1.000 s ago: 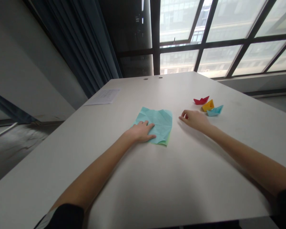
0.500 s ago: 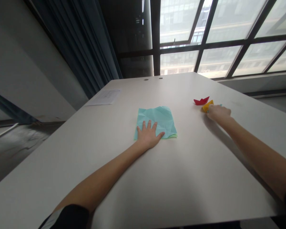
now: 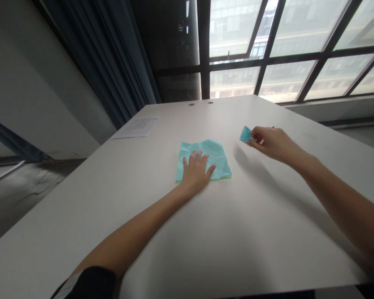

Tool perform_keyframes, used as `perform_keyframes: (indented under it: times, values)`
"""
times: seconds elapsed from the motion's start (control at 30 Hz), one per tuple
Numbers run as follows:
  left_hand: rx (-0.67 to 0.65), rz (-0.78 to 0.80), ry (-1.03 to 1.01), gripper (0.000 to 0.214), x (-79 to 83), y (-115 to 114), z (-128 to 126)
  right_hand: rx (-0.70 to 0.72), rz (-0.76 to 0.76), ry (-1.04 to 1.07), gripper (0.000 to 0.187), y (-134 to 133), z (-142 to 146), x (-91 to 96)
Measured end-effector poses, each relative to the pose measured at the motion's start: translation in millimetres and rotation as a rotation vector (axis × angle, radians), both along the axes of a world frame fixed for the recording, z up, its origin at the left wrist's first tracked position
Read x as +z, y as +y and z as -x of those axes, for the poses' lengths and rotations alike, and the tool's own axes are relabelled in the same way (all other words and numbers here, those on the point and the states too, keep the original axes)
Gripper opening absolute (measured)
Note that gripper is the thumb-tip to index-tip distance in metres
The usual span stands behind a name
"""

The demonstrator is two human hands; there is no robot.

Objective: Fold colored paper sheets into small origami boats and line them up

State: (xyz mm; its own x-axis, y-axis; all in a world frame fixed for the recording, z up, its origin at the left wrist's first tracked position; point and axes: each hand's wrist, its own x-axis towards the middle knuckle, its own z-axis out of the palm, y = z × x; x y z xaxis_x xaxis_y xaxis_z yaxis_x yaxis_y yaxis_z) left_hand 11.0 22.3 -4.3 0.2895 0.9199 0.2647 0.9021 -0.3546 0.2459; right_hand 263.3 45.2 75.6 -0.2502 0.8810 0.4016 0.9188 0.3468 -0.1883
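Creased light-blue paper (image 3: 216, 154) lies flat on the white table, with green paper edges showing beneath it. My left hand (image 3: 195, 171) rests on its lower middle, fingers spread. To the right, my right hand (image 3: 269, 141) is raised above the table and pinches a small blue folded paper boat (image 3: 245, 135) between thumb and fingers. Behind that hand, just a tip of the red paper boat (image 3: 273, 127) shows. The yellow paper boat is hidden from view.
A printed sheet of paper (image 3: 135, 127) lies at the table's far left. The white table (image 3: 187, 249) has two round holes near its back edge. Beyond it are a dark blue curtain (image 3: 112, 54) and windows (image 3: 237, 81).
My right hand has lifted the blue paper boat and moved left, now covering the yellow boat and most of the red one. My left hand stays on the paper, its fingers slightly more bent.
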Motion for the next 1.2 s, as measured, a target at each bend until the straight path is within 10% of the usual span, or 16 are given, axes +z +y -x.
perform_keyframes:
  times: [0.37,1.2]
  values:
    - [-0.232,0.567,-1.166,0.038,16.5,6.4,-27.8,0.560,0.217,0.127,0.020,-23.9,39.4,-10.6]
    - [-0.190,0.522,-1.173,0.020,2.4,8.3,-28.1,0.370,0.470,0.500,0.019,-23.7,49.3,-15.9]
